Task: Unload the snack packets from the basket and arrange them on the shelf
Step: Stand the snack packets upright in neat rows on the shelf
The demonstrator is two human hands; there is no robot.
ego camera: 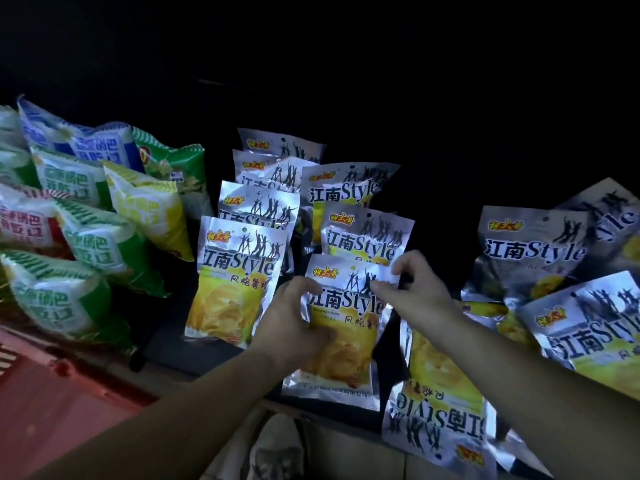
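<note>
The packet (pixel 353 341) in hand stands at 6 o'clock in the right-hand row of silver-and-yellow packets on the dark shelf (pixel 162 337), leaning back against the one behind it. The left hand (pixel 294 327) has its fingers curled round the packet's left edge, thumb across the front. The right hand (pixel 415 289) pinches the top seal near its right corner between thumb and forefinger, the other fingers loosely bent. It looks light and puffed, a crinkly foil bag of chips. The film is likely slick, the contents brittle, and the body soft enough to buckle under a squeeze. The flat sealed edges at top and sides are the safest places to hold, so the belly should only be steadied, not pressed. Standing bags like this probably tip easily, so the base wants seating before letting go. A second row (pixel 235 282) stands just beside it at 9 o'clock, with green packets (pixel 86 265) beyond. A loose pile (pixel 571 306) lies at 3 o'clock, and one upside-down packet (pixel 440 410) at 5 o'clock. The red basket (pixel 52 393) sits at 8 o'clock.
</note>
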